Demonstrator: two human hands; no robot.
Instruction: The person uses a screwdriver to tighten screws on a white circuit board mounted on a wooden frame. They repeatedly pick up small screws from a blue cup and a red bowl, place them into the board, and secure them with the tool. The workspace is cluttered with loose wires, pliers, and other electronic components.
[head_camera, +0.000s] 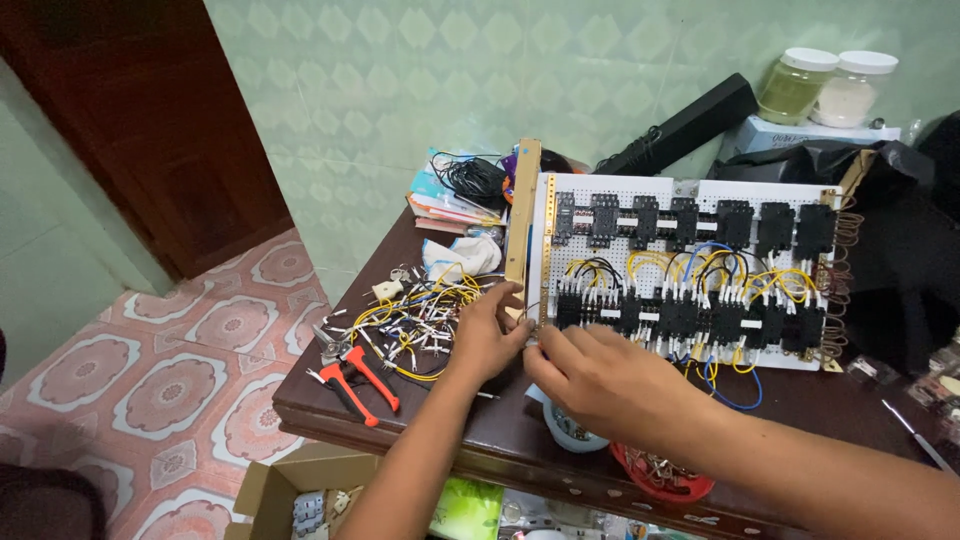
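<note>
Perforated wiring board (610, 262) stands propped on the counter (330, 395), and you are working its lower left corner: your left hand (487, 335) pinches the wooden edge strip (522, 215), your right hand (600, 378) lies curled beside the bottom row of black relays (690, 318), its grip hidden. Loose wires (415, 320) and red-handled pliers (355, 383) crowd the counter's left edge; room is tight
</note>
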